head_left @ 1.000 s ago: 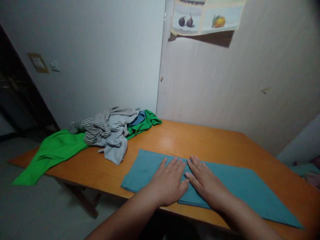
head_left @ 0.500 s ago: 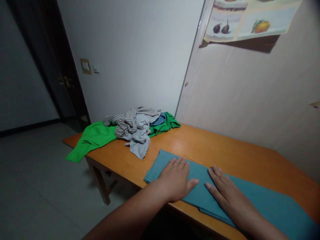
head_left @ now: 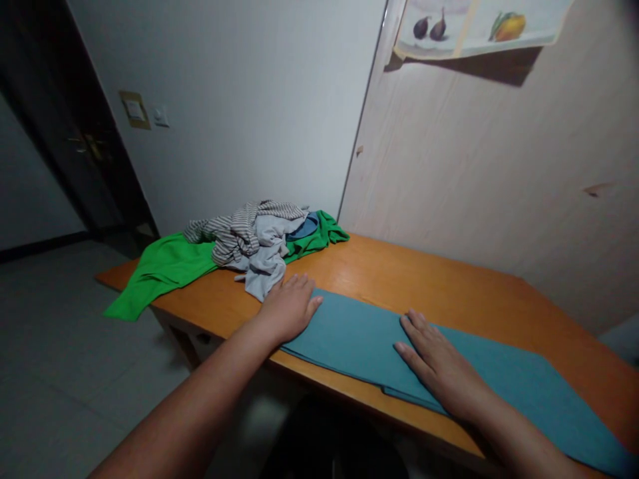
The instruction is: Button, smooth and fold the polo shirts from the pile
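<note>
A long teal cloth lies folded flat along the near edge of an orange wooden table. My left hand rests open and palm down on the cloth's left end, fingers together and pointing away. My right hand lies flat and open on the middle of the cloth, fingers stretched toward the far left. Neither hand holds anything.
A heap of clothes sits at the table's far left: striped and grey pieces on a green garment that hangs over the edge. Walls close the back, with a fruit poster high up. A dark doorway stands at left.
My left hand has slid left along the teal cloth to its left end, moving away from my right hand. The view has also swung and shifted.
</note>
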`<action>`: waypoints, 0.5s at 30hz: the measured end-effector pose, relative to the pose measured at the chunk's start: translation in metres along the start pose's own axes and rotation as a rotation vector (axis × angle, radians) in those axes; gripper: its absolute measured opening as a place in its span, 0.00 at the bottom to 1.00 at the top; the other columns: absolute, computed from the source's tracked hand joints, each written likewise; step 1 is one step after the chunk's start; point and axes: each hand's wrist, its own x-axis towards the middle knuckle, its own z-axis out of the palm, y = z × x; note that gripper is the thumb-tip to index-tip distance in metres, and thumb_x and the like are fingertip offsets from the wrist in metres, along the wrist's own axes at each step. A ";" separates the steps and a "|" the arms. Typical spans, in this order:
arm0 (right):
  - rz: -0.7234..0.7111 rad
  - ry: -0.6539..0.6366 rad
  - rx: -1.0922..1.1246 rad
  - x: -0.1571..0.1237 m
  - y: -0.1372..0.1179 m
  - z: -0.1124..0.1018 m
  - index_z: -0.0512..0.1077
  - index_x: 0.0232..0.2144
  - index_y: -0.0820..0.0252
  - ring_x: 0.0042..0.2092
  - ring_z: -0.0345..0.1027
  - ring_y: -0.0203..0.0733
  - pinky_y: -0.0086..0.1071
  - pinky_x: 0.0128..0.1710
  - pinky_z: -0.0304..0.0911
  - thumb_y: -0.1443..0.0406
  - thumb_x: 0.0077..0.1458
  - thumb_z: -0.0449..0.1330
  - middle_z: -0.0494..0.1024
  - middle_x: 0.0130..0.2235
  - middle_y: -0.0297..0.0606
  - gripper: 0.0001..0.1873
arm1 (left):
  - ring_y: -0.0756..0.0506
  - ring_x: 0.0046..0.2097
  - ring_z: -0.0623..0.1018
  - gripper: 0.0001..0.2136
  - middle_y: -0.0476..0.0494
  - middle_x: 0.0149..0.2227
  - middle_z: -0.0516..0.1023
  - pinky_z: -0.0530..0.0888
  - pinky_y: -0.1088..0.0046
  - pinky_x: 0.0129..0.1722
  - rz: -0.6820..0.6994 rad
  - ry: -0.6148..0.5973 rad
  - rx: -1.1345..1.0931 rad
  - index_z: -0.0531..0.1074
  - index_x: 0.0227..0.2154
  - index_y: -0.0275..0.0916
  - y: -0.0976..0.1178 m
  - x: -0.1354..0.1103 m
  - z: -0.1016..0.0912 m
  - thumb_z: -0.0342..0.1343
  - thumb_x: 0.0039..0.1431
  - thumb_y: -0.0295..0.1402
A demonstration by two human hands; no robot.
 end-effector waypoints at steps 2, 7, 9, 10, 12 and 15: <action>0.003 -0.003 -0.002 0.000 0.000 -0.001 0.56 0.70 0.62 0.73 0.41 0.52 0.51 0.71 0.42 0.40 0.66 0.43 0.50 0.72 0.46 0.43 | 0.37 0.68 0.64 0.23 0.33 0.67 0.66 0.60 0.53 0.67 0.006 0.043 -0.002 0.66 0.62 0.36 -0.002 -0.001 -0.001 0.40 0.73 0.42; -0.002 -0.001 -0.008 0.001 0.001 0.000 0.57 0.70 0.63 0.73 0.41 0.52 0.51 0.71 0.42 0.40 0.66 0.43 0.50 0.72 0.47 0.43 | 0.35 0.69 0.63 0.21 0.40 0.67 0.66 0.61 0.50 0.66 0.032 -0.053 -0.007 0.67 0.62 0.41 -0.011 -0.002 0.005 0.43 0.72 0.38; 0.004 0.002 -0.005 0.001 -0.001 0.000 0.57 0.70 0.63 0.73 0.41 0.52 0.51 0.71 0.43 0.40 0.66 0.43 0.50 0.72 0.48 0.44 | 0.33 0.68 0.63 0.21 0.40 0.67 0.67 0.63 0.50 0.65 0.054 -0.090 0.013 0.68 0.62 0.42 -0.015 0.001 0.005 0.44 0.71 0.37; 0.005 0.003 -0.003 0.001 -0.001 -0.001 0.57 0.70 0.63 0.73 0.41 0.52 0.51 0.71 0.43 0.40 0.66 0.43 0.50 0.72 0.48 0.44 | 0.33 0.68 0.64 0.20 0.39 0.67 0.67 0.64 0.50 0.65 0.068 -0.098 0.030 0.69 0.62 0.41 -0.015 0.002 0.003 0.44 0.71 0.36; 0.006 0.001 -0.001 0.001 -0.003 -0.002 0.57 0.70 0.63 0.73 0.41 0.52 0.50 0.71 0.43 0.40 0.66 0.43 0.51 0.72 0.48 0.44 | 0.32 0.66 0.67 0.19 0.36 0.65 0.69 0.64 0.51 0.64 0.084 -0.075 0.065 0.72 0.58 0.38 -0.011 0.005 -0.003 0.45 0.70 0.34; 0.009 -0.017 -0.001 0.001 -0.007 -0.006 0.57 0.70 0.64 0.73 0.41 0.51 0.50 0.71 0.43 0.40 0.66 0.42 0.50 0.72 0.50 0.44 | 0.35 0.66 0.68 0.19 0.33 0.64 0.70 0.61 0.53 0.66 0.087 0.033 0.039 0.73 0.56 0.36 0.006 0.003 -0.008 0.43 0.71 0.35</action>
